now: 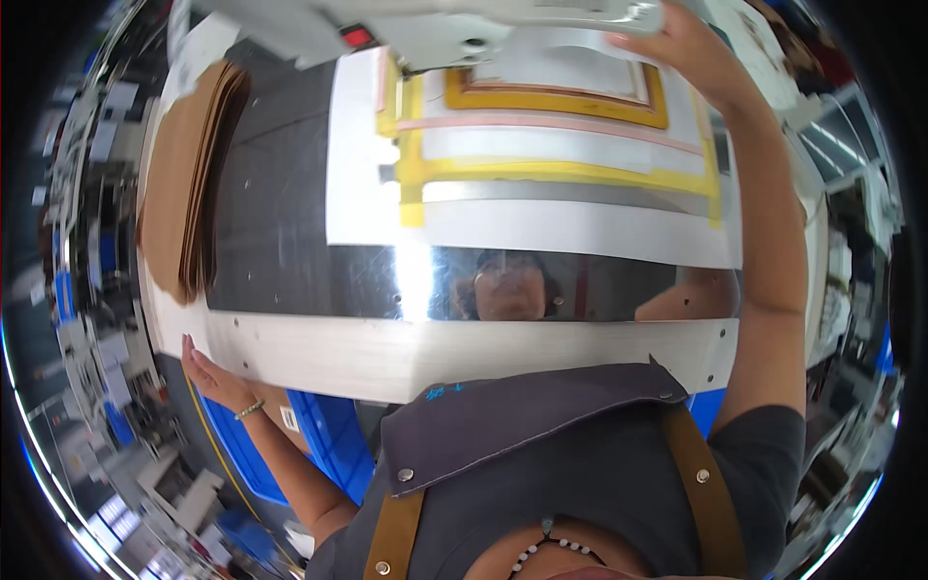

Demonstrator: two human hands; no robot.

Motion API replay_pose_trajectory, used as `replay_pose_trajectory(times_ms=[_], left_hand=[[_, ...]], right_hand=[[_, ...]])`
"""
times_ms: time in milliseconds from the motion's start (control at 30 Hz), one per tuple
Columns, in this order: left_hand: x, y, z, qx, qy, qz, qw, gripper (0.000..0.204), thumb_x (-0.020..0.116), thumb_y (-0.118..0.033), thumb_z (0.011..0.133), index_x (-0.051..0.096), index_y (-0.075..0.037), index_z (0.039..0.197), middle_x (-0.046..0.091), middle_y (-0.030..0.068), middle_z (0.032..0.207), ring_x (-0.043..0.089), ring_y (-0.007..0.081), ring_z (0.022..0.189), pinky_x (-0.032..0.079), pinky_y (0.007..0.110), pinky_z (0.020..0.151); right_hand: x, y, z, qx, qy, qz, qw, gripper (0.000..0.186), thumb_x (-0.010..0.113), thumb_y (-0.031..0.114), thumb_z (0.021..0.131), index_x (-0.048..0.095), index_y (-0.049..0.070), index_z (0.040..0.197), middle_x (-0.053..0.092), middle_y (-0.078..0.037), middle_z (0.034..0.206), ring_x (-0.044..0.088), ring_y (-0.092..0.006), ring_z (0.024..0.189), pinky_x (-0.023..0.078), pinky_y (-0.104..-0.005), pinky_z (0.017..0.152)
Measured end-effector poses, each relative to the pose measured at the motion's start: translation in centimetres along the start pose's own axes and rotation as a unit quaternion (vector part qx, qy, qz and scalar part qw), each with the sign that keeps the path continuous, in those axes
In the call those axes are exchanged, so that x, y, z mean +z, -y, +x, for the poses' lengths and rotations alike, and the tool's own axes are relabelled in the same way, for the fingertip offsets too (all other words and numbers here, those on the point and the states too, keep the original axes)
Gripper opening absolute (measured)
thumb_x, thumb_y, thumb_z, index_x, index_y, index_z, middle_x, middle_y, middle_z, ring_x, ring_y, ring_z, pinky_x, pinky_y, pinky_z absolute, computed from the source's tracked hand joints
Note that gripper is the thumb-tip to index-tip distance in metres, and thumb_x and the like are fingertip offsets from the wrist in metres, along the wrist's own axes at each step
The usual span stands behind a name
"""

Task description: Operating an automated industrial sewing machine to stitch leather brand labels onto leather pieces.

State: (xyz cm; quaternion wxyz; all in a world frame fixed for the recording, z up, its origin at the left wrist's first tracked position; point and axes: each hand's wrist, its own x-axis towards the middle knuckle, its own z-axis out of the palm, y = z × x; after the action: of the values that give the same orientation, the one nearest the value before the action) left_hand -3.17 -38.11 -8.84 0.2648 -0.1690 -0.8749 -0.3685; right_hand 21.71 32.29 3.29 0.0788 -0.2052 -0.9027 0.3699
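Note:
My right hand (681, 58) reaches to the far right and grips the end of a light grey machine head (561, 12); the thumb shows along its lower edge, while the other fingers are partly hidden. Under that head lies a yellow rectangular frame (556, 106) on a white sheet (372, 203) marked off with yellow tape (551, 172) and a pink strip. The sheet rests on a shiny metal plate (280, 184). My left hand (220, 385) is empty, its fingers stretched out by the table's front left edge.
A stack of brown sheets (184, 184) lies on the table's left side. Along the front runs a pale table edge (319, 353) with screws. Below it stand blue bins (333, 440), one with a cardboard piece. A red switch (358, 37) sits on the machine.

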Motion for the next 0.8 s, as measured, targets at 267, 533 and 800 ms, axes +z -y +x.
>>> replay_pose_trajectory(times_ms=[267,533,800], left_hand=[[15.2,-23.8,4.8,0.263,0.349,-0.075,0.896,0.038,0.057,-0.017,0.106,0.066,-0.004,0.141,0.061,0.0145,0.151,0.049,0.0355,0.147,0.036,0.047,0.122],[23.1,-31.5,2.8,0.390,0.455,0.001,0.801,0.055,0.059,-0.037,0.105,0.057,-0.012,0.154,0.033,0.0190,0.171,0.022,0.0441,0.160,0.019,0.055,0.129],[25.6,-32.0,1.9,0.421,0.410,0.020,0.808,0.079,0.056,-0.064,0.101,0.056,-0.003,0.151,0.031,0.0318,0.167,0.020,0.0476,0.159,0.013,0.059,0.129]], right_hand=[[5.1,0.9,2.9,-0.051,0.075,-0.052,0.995,0.026,0.072,0.029,0.100,0.077,0.006,0.110,0.076,-0.004,0.107,0.069,-0.0160,0.104,0.053,-0.0316,0.096],[7.8,-1.3,3.5,-0.089,0.023,0.022,0.995,0.018,0.069,0.015,0.091,0.078,0.003,0.101,0.078,-0.010,0.092,0.074,-0.0222,0.087,0.057,-0.0331,0.083],[9.5,-0.6,4.0,-0.111,-0.006,0.059,0.992,0.016,0.070,0.014,0.087,0.078,0.002,0.094,0.078,-0.012,0.092,0.074,-0.0234,0.090,0.057,-0.0346,0.083]])
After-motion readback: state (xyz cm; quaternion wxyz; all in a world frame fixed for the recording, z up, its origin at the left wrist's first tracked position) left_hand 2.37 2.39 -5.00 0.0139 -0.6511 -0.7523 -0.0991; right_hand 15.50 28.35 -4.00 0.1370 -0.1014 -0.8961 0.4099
